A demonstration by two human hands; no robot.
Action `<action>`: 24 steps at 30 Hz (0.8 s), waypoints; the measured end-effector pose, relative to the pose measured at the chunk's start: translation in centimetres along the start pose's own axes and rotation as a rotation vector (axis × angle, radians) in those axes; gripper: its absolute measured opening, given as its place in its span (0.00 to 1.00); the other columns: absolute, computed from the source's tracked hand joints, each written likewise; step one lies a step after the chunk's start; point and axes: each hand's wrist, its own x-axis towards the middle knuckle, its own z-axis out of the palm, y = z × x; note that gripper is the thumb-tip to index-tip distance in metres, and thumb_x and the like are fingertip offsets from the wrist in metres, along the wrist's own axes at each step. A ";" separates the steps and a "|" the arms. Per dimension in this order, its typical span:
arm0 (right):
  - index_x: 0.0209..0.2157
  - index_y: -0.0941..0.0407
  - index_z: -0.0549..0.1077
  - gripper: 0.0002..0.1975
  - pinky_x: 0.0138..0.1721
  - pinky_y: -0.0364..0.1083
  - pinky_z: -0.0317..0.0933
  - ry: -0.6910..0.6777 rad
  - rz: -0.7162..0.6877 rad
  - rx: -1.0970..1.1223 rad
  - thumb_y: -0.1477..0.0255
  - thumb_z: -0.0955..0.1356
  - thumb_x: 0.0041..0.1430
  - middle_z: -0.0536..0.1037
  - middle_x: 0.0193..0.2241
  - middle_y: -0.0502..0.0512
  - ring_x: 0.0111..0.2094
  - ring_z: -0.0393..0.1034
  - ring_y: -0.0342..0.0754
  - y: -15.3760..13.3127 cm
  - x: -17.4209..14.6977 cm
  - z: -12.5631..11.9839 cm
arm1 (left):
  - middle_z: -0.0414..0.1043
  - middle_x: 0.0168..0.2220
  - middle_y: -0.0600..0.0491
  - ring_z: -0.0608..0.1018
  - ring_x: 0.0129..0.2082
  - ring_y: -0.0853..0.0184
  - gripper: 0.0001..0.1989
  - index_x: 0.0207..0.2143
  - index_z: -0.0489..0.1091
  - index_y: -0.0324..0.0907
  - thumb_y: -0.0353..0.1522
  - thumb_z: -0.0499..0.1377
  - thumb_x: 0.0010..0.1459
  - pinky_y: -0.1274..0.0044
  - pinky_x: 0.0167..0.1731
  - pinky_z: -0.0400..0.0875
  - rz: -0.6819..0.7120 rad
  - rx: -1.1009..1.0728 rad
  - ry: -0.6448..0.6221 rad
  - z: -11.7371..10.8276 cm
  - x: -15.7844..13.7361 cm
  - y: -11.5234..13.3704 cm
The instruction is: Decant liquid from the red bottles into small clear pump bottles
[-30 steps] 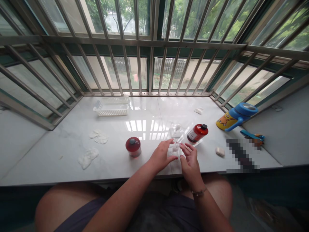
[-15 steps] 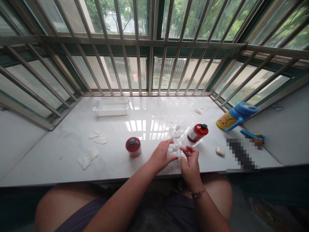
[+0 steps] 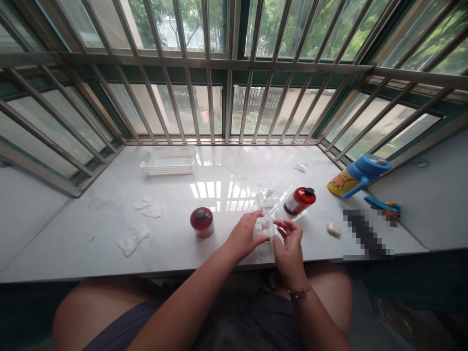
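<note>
A clear, moulded plastic piece (image 3: 264,227) is between my hands near the counter's front edge. My left hand (image 3: 242,235) grips its left side, fingers along the far edge and thumb along the near edge. On the right side, my right hand (image 3: 288,246) has its thumb and curled fingertips at the rim. A second clear moulded piece (image 3: 268,197) lies just beyond. Close by on the right, a red bottle with a black cap (image 3: 299,201) stands on a clear flat sheet. Left of my hands is another red bottle with a dark cap (image 3: 202,223).
Crumpled white tissues (image 3: 133,240) lie at left on the white counter (image 3: 219,161). A white perforated basket (image 3: 170,168) sits at the back left. Rightward are a small pale block (image 3: 333,229), a blue-and-yellow flask (image 3: 358,176) and a blue strap (image 3: 382,204). Window bars (image 3: 229,112) enclose the back.
My right hand has shifted very slightly to the right at the clear plastic piece. My left hand keeps its place, and the bottles have not moved.
</note>
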 end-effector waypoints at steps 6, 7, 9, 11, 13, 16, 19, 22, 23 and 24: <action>0.62 0.50 0.62 0.31 0.62 0.64 0.67 -0.043 0.070 -0.098 0.58 0.74 0.63 0.77 0.59 0.66 0.62 0.74 0.61 -0.4 0.5 0.4 | 0.74 0.62 0.46 0.75 0.62 0.51 0.41 0.69 0.62 0.49 0.30 0.73 0.57 0.56 0.65 0.69 0.018 0.005 0.019 0.2 0.0 -0.1; 0.60 0.50 0.64 0.30 0.60 0.63 0.68 -0.026 0.074 -0.125 0.56 0.74 0.62 0.78 0.57 0.65 0.60 0.75 0.61 -0.5 0.7 0.4 | 0.74 0.62 0.46 0.75 0.62 0.51 0.41 0.69 0.62 0.50 0.30 0.73 0.56 0.56 0.65 0.70 0.019 0.011 0.025 0.3 0.0 -0.2; 0.54 0.50 0.66 0.28 0.55 0.61 0.71 0.008 0.079 -0.194 0.54 0.76 0.59 0.82 0.51 0.62 0.55 0.78 0.61 -0.5 1.2 0.4 | 0.74 0.61 0.46 0.76 0.61 0.51 0.41 0.68 0.62 0.49 0.30 0.73 0.56 0.56 0.64 0.71 0.020 0.028 0.041 0.5 -0.1 -0.2; 0.48 0.50 0.67 0.28 0.51 0.59 0.71 0.036 0.070 -0.265 0.51 0.77 0.55 0.83 0.44 0.58 0.49 0.79 0.60 -0.6 1.7 0.3 | 0.75 0.60 0.46 0.76 0.60 0.52 0.40 0.67 0.63 0.48 0.29 0.73 0.55 0.57 0.63 0.72 0.019 0.052 0.071 0.8 -0.2 -0.2; 0.43 0.50 0.66 0.27 0.47 0.57 0.70 0.055 0.049 -0.308 0.50 0.78 0.54 0.83 0.41 0.55 0.43 0.78 0.58 -0.7 2.0 0.4 | 0.76 0.59 0.46 0.77 0.59 0.52 0.37 0.65 0.65 0.47 0.29 0.73 0.55 0.57 0.62 0.73 0.018 0.082 0.114 1.2 -0.3 -0.2; 0.39 0.49 0.64 0.26 0.45 0.55 0.69 0.059 0.029 -0.331 0.49 0.77 0.55 0.82 0.40 0.53 0.40 0.76 0.55 -0.8 2.1 0.6 | 0.76 0.56 0.46 0.77 0.57 0.52 0.33 0.62 0.67 0.46 0.27 0.72 0.55 0.56 0.60 0.74 0.035 0.133 0.189 2.1 -0.4 -0.2; 0.39 0.49 0.65 0.24 0.43 0.53 0.69 0.059 0.005 -0.343 0.49 0.76 0.56 0.81 0.39 0.53 0.39 0.75 0.54 -0.8 1.9 0.6 | 0.76 0.54 0.45 0.77 0.56 0.51 0.31 0.60 0.67 0.45 0.27 0.71 0.55 0.55 0.59 0.76 0.049 0.169 0.250 2.8 -0.5 -0.3; 0.44 0.50 0.68 0.23 0.44 0.54 0.70 0.054 -0.066 -0.379 0.49 0.74 0.59 0.79 0.41 0.54 0.40 0.74 0.54 -0.6 1.8 0.0 | 0.74 0.58 0.42 0.76 0.59 0.50 0.39 0.65 0.62 0.43 0.29 0.74 0.54 0.54 0.61 0.74 0.077 0.167 0.195 2.4 -0.9 0.1; 0.45 0.50 0.69 0.24 0.45 0.54 0.70 0.057 -0.093 -0.401 0.48 0.73 0.60 0.79 0.42 0.55 0.40 0.74 0.54 -0.5 1.9 -0.5 | 0.73 0.60 0.41 0.76 0.60 0.50 0.42 0.67 0.60 0.43 0.31 0.75 0.55 0.54 0.62 0.74 0.093 0.162 0.152 1.9 -1.1 0.4; 0.45 0.51 0.69 0.24 0.45 0.54 0.70 0.066 -0.115 -0.426 0.47 0.72 0.61 0.79 0.43 0.56 0.40 0.74 0.54 -0.4 2.0 -1.2 | 0.72 0.62 0.40 0.75 0.62 0.50 0.43 0.69 0.58 0.43 0.33 0.74 0.56 0.55 0.62 0.73 0.108 0.157 0.112 1.3 -1.5 0.7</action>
